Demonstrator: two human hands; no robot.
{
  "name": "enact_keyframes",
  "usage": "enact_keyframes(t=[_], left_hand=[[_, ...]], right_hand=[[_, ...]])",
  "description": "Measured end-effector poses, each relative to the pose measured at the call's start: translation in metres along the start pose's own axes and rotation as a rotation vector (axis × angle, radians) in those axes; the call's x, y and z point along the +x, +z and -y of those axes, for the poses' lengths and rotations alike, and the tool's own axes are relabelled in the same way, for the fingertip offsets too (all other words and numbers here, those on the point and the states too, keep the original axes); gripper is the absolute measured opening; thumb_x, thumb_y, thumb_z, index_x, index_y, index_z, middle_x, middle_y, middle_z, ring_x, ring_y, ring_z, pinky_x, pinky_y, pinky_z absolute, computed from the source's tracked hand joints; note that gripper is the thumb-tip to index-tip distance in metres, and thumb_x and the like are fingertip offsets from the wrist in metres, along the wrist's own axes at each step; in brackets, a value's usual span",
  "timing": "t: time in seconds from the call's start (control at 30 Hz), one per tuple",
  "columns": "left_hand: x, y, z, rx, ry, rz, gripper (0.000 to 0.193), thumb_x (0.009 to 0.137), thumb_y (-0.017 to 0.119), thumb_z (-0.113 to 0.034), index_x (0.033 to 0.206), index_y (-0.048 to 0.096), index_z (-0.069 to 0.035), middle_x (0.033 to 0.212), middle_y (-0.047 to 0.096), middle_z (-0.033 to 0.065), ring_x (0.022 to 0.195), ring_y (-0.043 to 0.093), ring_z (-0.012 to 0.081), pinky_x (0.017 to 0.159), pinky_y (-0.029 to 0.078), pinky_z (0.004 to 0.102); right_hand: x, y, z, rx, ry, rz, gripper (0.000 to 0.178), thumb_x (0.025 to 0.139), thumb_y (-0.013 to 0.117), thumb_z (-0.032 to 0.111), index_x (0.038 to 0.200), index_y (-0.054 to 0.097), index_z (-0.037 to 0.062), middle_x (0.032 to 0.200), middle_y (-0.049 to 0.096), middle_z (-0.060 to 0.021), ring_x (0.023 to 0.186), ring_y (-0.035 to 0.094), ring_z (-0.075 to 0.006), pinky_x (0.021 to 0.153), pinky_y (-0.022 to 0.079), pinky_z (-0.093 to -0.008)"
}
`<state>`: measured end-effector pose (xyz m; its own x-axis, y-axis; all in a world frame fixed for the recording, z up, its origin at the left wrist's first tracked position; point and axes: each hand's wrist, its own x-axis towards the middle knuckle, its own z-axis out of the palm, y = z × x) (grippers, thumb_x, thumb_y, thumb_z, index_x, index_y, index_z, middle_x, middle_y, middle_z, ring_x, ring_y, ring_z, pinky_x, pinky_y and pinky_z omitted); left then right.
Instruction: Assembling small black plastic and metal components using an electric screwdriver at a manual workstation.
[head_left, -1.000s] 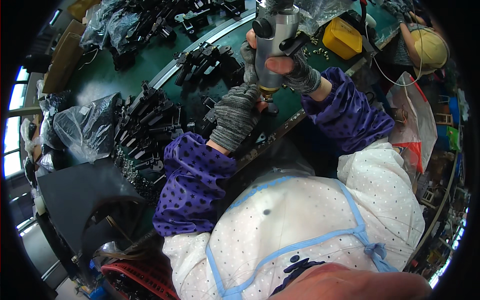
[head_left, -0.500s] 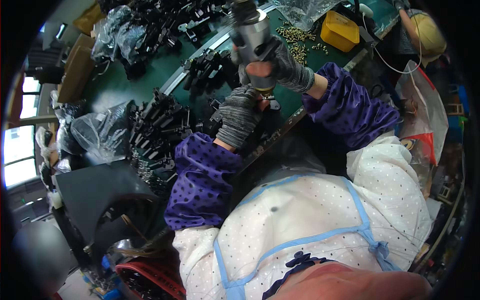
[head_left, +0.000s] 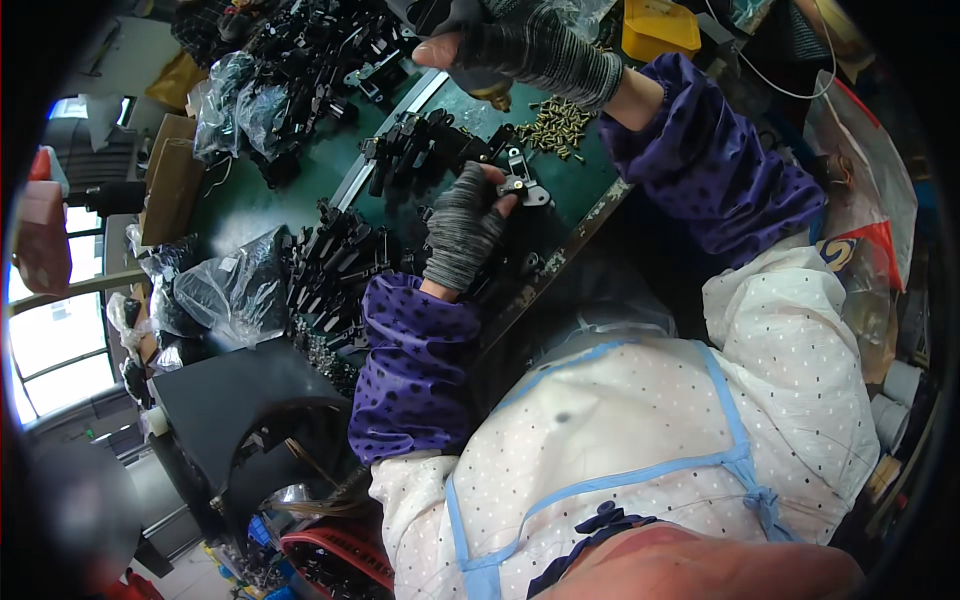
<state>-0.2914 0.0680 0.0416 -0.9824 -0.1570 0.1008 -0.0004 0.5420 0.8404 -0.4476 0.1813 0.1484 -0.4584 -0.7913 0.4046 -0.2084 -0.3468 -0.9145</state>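
Here, L hand (head_left: 462, 232) in a grey knit fingerless glove, ribbed texture, lies on the green mat (head_left: 585, 175) w/ fingertips pinched narrow on a small black-and-silver metal part (head_left: 522, 184). Part is flat, angular, a bit shiny; sits mid-bench just below the screw pile, long axis running roughly from the fingertips twd the bench's near edge, up-left to down-right in view. Which end is its front: can't tell.

R hand (head_left: 520, 48), same striped knit glove, is wrapped tight round the body of a power screwdriver (head_left: 478, 72), thumb out to the left. Brass-coloured tip pts down at the mat, just above & left of the part, not touching it.

Brass screws (head_left: 557, 127) lie in a loose heap, small & glinting, betw. the tool tip and the R forearm. Black moulded parts (head_left: 420, 150) stacked in rows left of the L hand, matte, blocky. Clear plastic bags (head_left: 235, 290) w/ more black pieces further left, crinkly. Yellow box (head_left: 660, 28) at top edge. Purple dotted sleeves, white dotted apron.
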Motion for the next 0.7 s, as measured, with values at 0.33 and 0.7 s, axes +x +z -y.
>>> enact_keyframes(t=[0.33, 0.7], left_hand=[[-0.006, -0.016, -0.014, 0.201, 0.249, -0.090, 0.027, 0.070, 0.067, 0.000, 0.094, 0.056, -0.005, 0.096, 0.058, 0.0081, 0.084, 0.057, 0.0187, 0.075, 0.045, 0.0283], [-0.077, -0.060, -0.024, 0.604, 0.202, 0.003, 0.084, 0.057, 0.073, -0.049, 0.124, 0.045, -0.008, 0.125, 0.042, 0.0196, 0.119, 0.037, 0.0340, 0.099, 0.032, 0.0409]], right_hand=[[-0.078, 0.001, -0.043, -0.881, -0.005, 0.288, 0.090, 0.059, 0.077, 0.032, 0.131, 0.030, 0.0056, 0.129, 0.033, -0.0236, 0.117, 0.039, -0.0329, 0.095, 0.036, -0.0387], [-0.052, 0.044, -0.082, -1.177, 0.191, 0.594, 0.086, 0.053, 0.074, 0.013, 0.130, 0.037, 0.0101, 0.135, 0.026, -0.0247, 0.124, 0.030, -0.0385, 0.101, 0.031, -0.0405]])
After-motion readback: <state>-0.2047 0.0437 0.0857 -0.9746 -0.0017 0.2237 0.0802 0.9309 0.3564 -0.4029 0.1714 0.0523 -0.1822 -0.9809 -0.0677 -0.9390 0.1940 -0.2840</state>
